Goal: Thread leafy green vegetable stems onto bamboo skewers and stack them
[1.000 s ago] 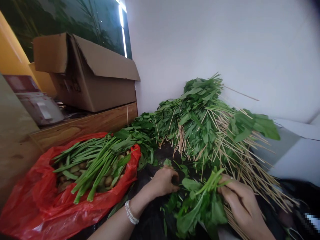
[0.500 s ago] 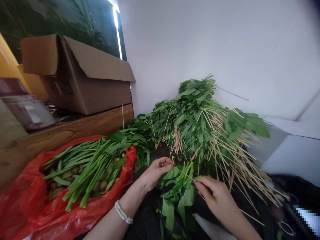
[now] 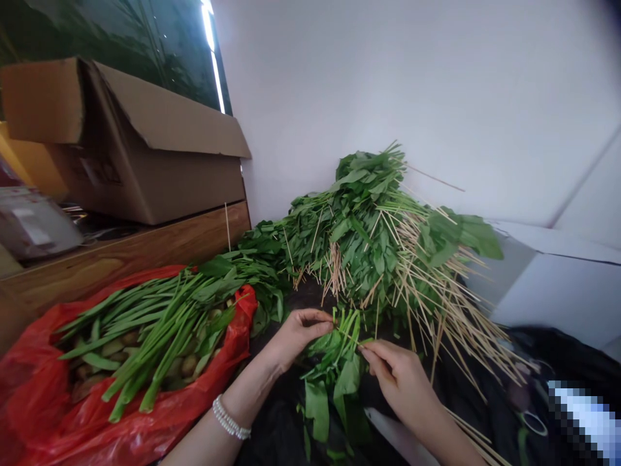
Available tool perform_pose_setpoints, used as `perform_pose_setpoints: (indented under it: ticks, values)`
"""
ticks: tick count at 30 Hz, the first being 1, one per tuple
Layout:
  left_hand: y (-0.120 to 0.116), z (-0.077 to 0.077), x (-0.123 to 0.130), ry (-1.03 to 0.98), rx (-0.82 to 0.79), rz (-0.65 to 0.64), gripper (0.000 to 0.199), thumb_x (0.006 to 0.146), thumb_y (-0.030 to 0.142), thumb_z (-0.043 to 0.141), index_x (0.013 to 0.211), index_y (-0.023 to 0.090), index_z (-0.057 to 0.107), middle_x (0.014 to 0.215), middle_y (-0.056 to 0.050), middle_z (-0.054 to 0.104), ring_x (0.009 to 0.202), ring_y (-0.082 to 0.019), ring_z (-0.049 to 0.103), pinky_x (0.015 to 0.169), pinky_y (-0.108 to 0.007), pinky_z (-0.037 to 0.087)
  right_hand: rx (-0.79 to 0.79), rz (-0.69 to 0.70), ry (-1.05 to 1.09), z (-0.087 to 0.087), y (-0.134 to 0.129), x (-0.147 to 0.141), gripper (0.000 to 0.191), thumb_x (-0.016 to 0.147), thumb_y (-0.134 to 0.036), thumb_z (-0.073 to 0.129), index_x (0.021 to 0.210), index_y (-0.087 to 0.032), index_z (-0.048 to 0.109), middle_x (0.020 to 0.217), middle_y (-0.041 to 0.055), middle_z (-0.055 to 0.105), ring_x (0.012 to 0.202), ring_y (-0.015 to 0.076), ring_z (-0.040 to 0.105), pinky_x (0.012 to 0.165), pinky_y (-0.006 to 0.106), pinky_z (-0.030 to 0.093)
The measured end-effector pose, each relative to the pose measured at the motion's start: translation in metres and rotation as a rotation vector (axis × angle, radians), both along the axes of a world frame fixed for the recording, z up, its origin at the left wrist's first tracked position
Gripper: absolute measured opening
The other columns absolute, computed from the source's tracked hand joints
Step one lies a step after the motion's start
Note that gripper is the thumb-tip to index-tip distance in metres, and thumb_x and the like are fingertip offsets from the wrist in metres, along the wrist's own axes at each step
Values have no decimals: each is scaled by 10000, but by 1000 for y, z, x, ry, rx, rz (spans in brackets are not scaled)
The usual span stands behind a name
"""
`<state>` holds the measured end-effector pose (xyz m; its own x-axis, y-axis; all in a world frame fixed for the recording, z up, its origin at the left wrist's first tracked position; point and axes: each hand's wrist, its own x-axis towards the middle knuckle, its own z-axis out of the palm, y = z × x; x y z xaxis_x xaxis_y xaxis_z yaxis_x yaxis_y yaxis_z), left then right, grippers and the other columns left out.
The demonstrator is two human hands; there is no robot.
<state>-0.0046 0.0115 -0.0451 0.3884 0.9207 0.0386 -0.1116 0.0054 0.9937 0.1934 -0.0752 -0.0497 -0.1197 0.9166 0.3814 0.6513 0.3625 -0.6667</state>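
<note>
Between my hands hangs a small bunch of leafy greens (image 3: 334, 372), cut stems up and broad leaves drooping. A thin bamboo skewer (image 3: 348, 335) crosses its stems. At the bunch's upper left, my left hand (image 3: 305, 333) is closed in a pinch on a green stem against the skewer's end. My right hand (image 3: 395, 369) pinches the skewer on the right side, with a bit of green at its fingertips. The fingers hide part of the skewer.
Skewered greens (image 3: 369, 220) lie heaped against the white wall, many bamboo skewers (image 3: 451, 310) sticking out right. A red plastic bag (image 3: 194, 414) on the left holds loose greens (image 3: 160, 343) over brownish roundish things. Behind stands an open cardboard box (image 3: 174, 175) on a wooden ledge.
The camera view has shifted slightly, so most things sit further left. Both hands keep their pinches, and the stems stand closer together along the skewer near my left fingers.
</note>
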Motion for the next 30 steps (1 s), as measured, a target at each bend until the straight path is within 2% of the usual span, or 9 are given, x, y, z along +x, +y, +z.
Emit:
perform_pose_setpoints:
  ticks: [7, 20, 25, 30]
  values:
    - [-1, 1, 2, 57, 77, 5, 312, 579, 409, 827, 745, 155, 757, 757, -44, 720, 727, -163, 608, 763, -281, 463, 2, -24, -35, -4, 0, -1, 271, 949, -273, 403, 828, -207, 636, 689, 11, 595, 649, 163, 576, 616, 264, 394]
    - [0, -4, 3, 106, 135, -39, 256, 637, 371, 799, 713, 134, 737, 699, -22, 676, 687, -134, 571, 722, -247, 437, 32, -29, -64, -13, 2, -4, 293, 948, -245, 398, 730, -204, 591, 653, -9, 555, 599, 141, 534, 596, 251, 357]
    - [3, -7, 3, 40, 112, -40, 278, 639, 333, 801, 822, 152, 697, 765, -14, 675, 720, -133, 580, 724, -244, 434, 44, -23, -66, -11, 2, -4, 277, 949, -240, 393, 753, -208, 586, 658, -11, 561, 604, 141, 537, 598, 247, 364]
    - [1, -2, 4, 172, 271, -15, 223, 721, 351, 722, 718, 135, 670, 721, -15, 633, 719, -143, 547, 742, -250, 421, 77, -39, -84, -10, 2, -5, 275, 943, -220, 396, 751, -212, 592, 667, -6, 581, 609, 143, 556, 597, 240, 384]
